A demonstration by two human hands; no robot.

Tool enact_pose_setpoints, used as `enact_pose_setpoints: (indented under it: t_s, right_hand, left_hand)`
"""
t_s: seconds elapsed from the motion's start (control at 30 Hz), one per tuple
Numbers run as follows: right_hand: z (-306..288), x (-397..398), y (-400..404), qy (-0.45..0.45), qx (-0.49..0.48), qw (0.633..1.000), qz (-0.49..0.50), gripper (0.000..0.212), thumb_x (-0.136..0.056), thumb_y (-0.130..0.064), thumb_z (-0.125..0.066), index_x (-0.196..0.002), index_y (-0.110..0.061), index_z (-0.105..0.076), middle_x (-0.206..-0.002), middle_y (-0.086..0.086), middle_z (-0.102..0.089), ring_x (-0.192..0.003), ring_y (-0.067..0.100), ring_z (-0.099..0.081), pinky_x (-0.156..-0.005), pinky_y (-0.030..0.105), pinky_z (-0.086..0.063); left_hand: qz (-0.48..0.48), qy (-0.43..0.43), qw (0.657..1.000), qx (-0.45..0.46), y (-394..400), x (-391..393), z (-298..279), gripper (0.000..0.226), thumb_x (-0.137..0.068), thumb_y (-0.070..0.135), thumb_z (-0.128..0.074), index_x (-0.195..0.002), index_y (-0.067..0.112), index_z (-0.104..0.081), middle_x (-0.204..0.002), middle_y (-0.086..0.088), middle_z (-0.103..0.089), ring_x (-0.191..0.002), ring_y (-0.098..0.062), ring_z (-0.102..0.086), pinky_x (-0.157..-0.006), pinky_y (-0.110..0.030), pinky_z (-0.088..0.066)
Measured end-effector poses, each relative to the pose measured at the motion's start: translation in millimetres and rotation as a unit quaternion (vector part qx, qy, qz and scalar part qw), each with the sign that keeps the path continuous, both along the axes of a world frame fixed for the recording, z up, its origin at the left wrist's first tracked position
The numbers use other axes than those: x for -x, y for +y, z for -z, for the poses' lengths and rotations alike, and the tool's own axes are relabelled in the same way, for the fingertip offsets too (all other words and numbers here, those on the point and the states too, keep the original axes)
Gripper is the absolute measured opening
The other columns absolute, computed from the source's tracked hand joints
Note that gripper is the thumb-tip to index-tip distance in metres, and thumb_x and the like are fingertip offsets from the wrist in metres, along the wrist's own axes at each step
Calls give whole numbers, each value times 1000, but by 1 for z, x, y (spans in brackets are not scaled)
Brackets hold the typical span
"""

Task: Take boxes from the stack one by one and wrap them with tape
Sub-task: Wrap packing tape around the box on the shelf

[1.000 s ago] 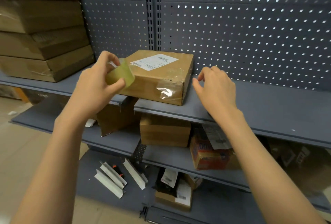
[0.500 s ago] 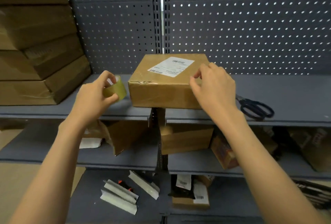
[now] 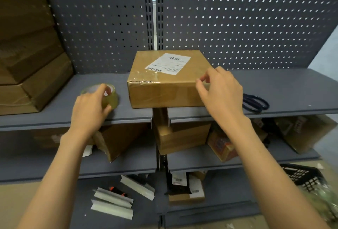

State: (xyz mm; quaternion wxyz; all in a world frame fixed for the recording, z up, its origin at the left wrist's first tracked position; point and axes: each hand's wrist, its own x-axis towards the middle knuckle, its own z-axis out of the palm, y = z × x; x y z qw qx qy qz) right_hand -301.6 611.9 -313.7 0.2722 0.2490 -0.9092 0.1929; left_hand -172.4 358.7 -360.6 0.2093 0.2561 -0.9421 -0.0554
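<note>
My right hand (image 3: 222, 91) is at the near right corner of the box (image 3: 165, 80), fingers curled in a light pinch there, on what I cannot tell. The box sits mid-shelf (image 3: 292, 89); my left hand (image 3: 89, 107) grips the tape roll (image 3: 108, 94) just left of it, so the tape must travel rightward.

Left hand (image 3: 89, 107) around tape roll (image 3: 108, 95) beside box (image 3: 164, 82)

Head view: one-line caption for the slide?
Left hand grips tape roll on the shelf; right hand touches the labelled box, scissors nearby.
</note>
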Motion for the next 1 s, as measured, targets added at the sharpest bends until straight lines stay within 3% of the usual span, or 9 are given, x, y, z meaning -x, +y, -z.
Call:
enact_pose_setpoints:
  t_s: [0.1, 0.2, 0.3, 0.43, 0.6, 0.77, 0.83, 0.9, 1.0]
  right_hand:
    - [2, 2, 4, 8, 16, 1000, 2, 26, -100, -28, -40, -98, -9, -58, -97, 5, -57, -92, 24, -52, -68, 30, -28]
    - [4, 7, 13, -8, 65, 998, 2, 30, -103, -25, -32, -86, -9, -50, -87, 4, -53, -82, 22, -48, -65, 31, -26]
    - [2, 17, 25, -58, 133, 989, -27, 37, -104, -23, -28, -97, -4, -60, -94, 7, -59, -88, 25, -52, -69, 35, -35]
    - [-6, 29, 41, -118, 178, 972, -97, 42, -105, -23, -26, -111, 0, -60, -112, 14, -62, -104, 27, -54, -88, 37, -39]
    - [-8, 36, 49, -187, 111, 955, -200, 53, -105, -35, -18, -122, 2, -52, -123, 15, -57, -115, 26, -49, -97, 37, -37]
    - [-3, 50, 46, -206, 36, 941, -266, 50, -105, -33, -17, -145, -13, -39, -149, 2, -40, -141, 14, -30, -115, 25, -18]
    - [-1, 56, 49, -203, 22, 936, -287, 47, -106, -29, -17, -141, -12, -43, -145, 2, -45, -139, 17, -33, -113, 18, -18]
    - [1, 61, 53, -214, -8, 932, -291, 45, -106, -25, -18, -143, -10, -40, -146, 3, -42, -139, 16, -31, -101, -2, -7]
    - [7, 70, 55, -218, -39, 934, -280, 49, -105, -32, -18, -149, -14, -29, -156, -1, -27, -143, 7, -20, -99, 1, -2]
  left_hand:
    - [2, 16, 1000, -26, 5, 1, -4, 39, -87, 10, -64, -122, 4, -50, -119, -23, -56, -109, -39, -50, -90, -50, -41]
    - [12, 94, 995, -34, 24, 4, -14, 39, -93, 7, -53, -131, 2, -46, -133, -22, -46, -124, -36, -39, -98, -47, -37]
    - [75, 153, 985, -40, 55, 15, -27, 40, -97, 7, -44, -137, 3, -44, -143, -16, -42, -136, -28, -31, -110, -40, -27]
    - [177, 130, 975, -33, 107, 42, -39, 44, -99, 9, -40, -143, 4, -39, -150, -11, -37, -143, -23, -26, -116, -29, -13]
    - [221, 84, 971, -33, 159, 80, -50, 47, -102, 13, -33, -148, 8, -30, -156, -6, -28, -146, -17, -18, -114, -21, -6]
    - [245, 27, 969, -19, 177, 110, -50, 48, -102, 16, -31, -149, 8, -30, -155, -10, -31, -144, -21, -24, -119, -30, -11]
    - [241, -1, 970, -16, 179, 116, -48, 47, -103, 18, -29, -149, 8, -30, -154, -10, -31, -144, -21, -24, -118, -30, -11]
    - [233, -26, 972, -13, 179, 118, -44, 47, -103, 18, -29, -148, 7, -30, -154, -10, -32, -143, -21, -25, -116, -28, -11]
    - [222, -35, 974, -7, 177, 118, -38, 48, -103, 19, -29, -150, 9, -28, -156, -8, -29, -144, -18, -23, -116, -25, -9]
